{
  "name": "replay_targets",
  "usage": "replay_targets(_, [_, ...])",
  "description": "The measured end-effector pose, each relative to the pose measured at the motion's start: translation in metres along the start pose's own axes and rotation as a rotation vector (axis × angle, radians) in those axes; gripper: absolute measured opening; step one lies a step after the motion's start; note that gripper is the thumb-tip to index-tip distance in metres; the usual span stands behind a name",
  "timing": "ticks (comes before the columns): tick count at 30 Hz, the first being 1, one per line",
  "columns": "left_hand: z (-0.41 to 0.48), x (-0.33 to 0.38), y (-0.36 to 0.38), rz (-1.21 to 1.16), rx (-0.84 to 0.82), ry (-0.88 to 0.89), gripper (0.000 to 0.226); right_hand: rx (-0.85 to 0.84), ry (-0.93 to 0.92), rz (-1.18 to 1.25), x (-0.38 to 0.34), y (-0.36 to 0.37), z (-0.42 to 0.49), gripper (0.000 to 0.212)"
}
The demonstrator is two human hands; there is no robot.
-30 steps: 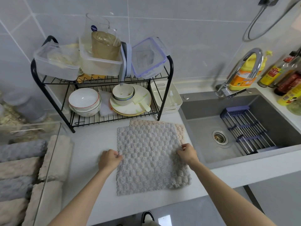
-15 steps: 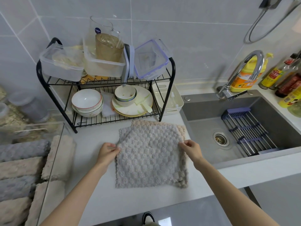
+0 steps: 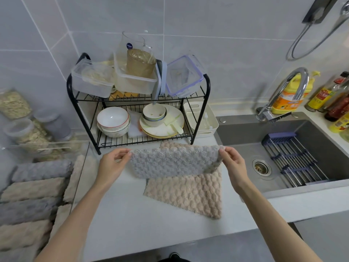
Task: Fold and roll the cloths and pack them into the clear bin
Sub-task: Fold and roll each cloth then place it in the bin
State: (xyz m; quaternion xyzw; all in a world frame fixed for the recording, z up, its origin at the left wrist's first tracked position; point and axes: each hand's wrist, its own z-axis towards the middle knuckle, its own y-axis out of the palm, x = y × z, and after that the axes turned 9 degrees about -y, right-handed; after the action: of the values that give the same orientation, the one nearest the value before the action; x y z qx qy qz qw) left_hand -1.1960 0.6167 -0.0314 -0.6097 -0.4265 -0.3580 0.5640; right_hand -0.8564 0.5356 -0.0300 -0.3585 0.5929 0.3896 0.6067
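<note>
One grey cloth (image 3: pixel 173 163), one beige cloth (image 3: pixel 188 193), one clear bin (image 3: pixel 83 167)

At nine o'clock the clear bin (image 3: pixel 81 167) cut by the left edge, beige cloth (image 3: pixel 188 194) half hidden behind the grey cloth (image 3: pixel 173 163), bottles (image 3: pixel 338 108) at three o'clock cropped, labels unreadable, jars (image 3: pixel 24 129) at ten o'clock blurred

Single head-worn wide-angle view, facing forward and tilted steeply down.

The camera sits close above the pale grey tabletop (image 3: pixel 151 214). Both forearms enter from the bottom edge, and the left hand (image 3: pixel 111 165) and right hand (image 3: pixel 233 163) meet near mid-frame, pinching the fluffy grey cloth (image 3: pixel 170 163). It faces the grey tiled wall (image 3: pixel 226 25), with the black wire dish rack (image 3: pixel 143 139) straight ahead. The clear plastic bin (image 3: pixel 81 167) lies at the left edge and the dark grey sink (image 3: pixel 241 129) to the right. Lines bow near the margins.
</note>
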Motion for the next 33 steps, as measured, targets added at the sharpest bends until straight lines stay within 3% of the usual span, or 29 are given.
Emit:
replay_targets(8, [-0.028,-0.010,-0.017,-0.179,-0.066,-0.149,0.009,0.024,-0.028,-0.033,-0.001,0.030,-0.026,0.014])
replay_targets(13, [-0.034,-0.032,-0.006,0.038,0.110,-0.220,0.008,-0.096,0.122,-0.217,0.027,0.038,-0.029,0.013])
replay_targets(19, [-0.023,-0.088,0.014,0.259,0.080,-0.371,0.018,-0.253,0.357,-0.551,0.066,0.041,-0.020,0.023])
replay_targets(23, [-0.031,-0.106,0.013,0.400,0.071,-0.319,0.041,-0.237,0.217,-0.806,0.080,0.038,-0.023,0.031])
replay_targets(27, [-0.054,-0.115,0.017,0.452,-0.016,-0.380,0.036,-0.282,0.217,-0.939,0.085,0.039,-0.040,0.022])
replay_targets(33, [-0.070,-0.115,0.023,0.403,0.051,-0.453,0.025,-0.266,0.234,-0.910,0.089,0.041,-0.049,0.022])
